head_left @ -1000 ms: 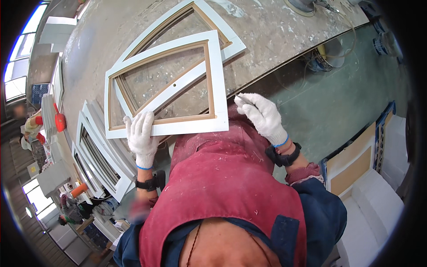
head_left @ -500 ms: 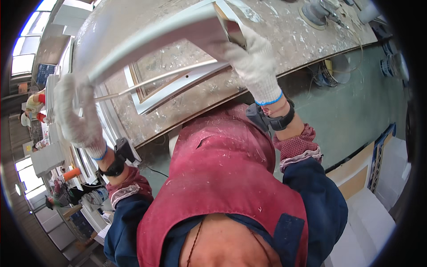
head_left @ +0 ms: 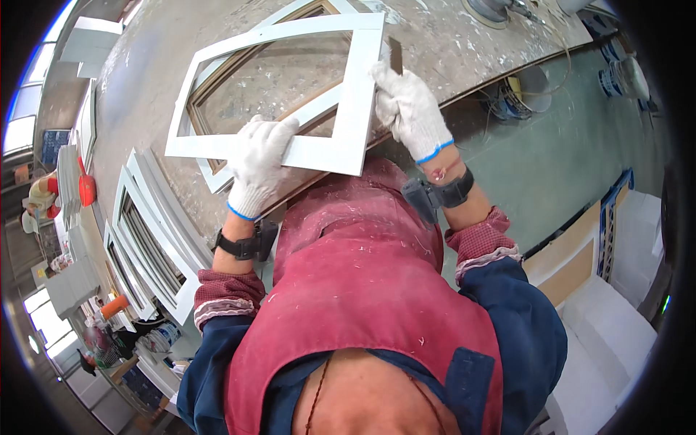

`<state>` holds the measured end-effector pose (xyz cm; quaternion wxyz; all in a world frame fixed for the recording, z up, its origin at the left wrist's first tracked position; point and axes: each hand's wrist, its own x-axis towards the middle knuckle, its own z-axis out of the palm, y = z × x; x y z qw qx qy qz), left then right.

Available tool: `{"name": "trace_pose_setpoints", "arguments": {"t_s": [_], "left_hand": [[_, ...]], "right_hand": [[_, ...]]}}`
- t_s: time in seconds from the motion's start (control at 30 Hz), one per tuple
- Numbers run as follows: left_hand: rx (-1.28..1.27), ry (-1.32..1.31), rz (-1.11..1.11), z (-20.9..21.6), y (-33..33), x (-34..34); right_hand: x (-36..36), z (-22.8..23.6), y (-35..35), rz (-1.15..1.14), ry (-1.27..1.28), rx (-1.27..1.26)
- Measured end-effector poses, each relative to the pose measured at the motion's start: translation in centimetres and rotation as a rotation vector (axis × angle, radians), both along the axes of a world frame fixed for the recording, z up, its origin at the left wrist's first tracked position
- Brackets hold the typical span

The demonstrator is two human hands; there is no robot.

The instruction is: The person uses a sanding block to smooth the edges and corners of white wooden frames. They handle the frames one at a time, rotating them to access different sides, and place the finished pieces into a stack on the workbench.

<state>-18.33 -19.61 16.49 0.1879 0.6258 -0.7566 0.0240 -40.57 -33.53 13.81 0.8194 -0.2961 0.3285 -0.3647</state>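
A white open frame [head_left: 310, 152] with a curved far rail is tilted over the workbench [head_left: 435, 43]. My left hand [head_left: 262, 156], in a white knitted glove, is closed over its near rail. Beside its right-hand rail, my gloved right hand [head_left: 409, 105] is closed, fingertips against the outer edge. A thin, flat brownish piece [head_left: 395, 55] sticks up from that hand; its kind cannot be made out. Beneath the held frame lies another white frame [head_left: 216, 176] with a brown inner edge, partly hidden.
Several white frames [head_left: 156, 232] lean together left of the bench. A round sander-like tool [head_left: 487, 10] sits at the far right. Buckets [head_left: 533, 90] stand on the green floor beyond the bench edge. A red scoop-like thing [head_left: 86, 185] and other people [head_left: 43, 192] are at far left.
The held frame has turned from edge-on to its broad face and come lower. My left hand has moved right, from its left end onto the near rail. My right hand has shifted slightly down.
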Motion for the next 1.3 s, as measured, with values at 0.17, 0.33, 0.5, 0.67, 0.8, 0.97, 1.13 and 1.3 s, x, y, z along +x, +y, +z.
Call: {"name": "trace_pose_setpoints", "arguments": {"t_s": [0.17, 0.33, 0.5, 0.67, 0.8, 0.97, 1.13, 1.3], "left_hand": [[-0.026, -0.025, -0.002, 2.5, -0.4, 0.1], [0.073, -0.025, 0.066, 4.0, -0.6, 0.4], [0.088, -0.043, 0.045, 4.1, -0.7, 1.1], [0.108, -0.022, 0.068, 4.7, -0.5, 0.9], [0.112, -0.049, 0.079, 4.7, -0.2, 1.1], [-0.013, -0.037, -0.023, 5.1, -0.2, 1.0], [0.024, -0.008, 0.026, 5.3, -0.3, 0.8], [-0.002, 0.0, 0.02, 4.4, -0.6, 0.4]], "right_hand": [[-0.7, 3.4, 6.0, 0.197, 0.108, -0.194], [-0.5, 6.4, 7.4, 0.131, 0.183, -0.393], [-0.3, 6.4, 6.8, 0.172, 0.283, -0.411], [0.9, 2.9, 1.9, -0.003, 0.431, -0.392], [1.5, 1.6, -1.9, -0.184, 0.355, -0.388], [1.1, 0.4, -3.5, -0.31, 0.089, -0.338], [0.5, 1.4, 0.7, -0.249, -0.04, -0.427], [-0.6, 3.9, 5.1, 0.088, 0.252, -0.387]]}}
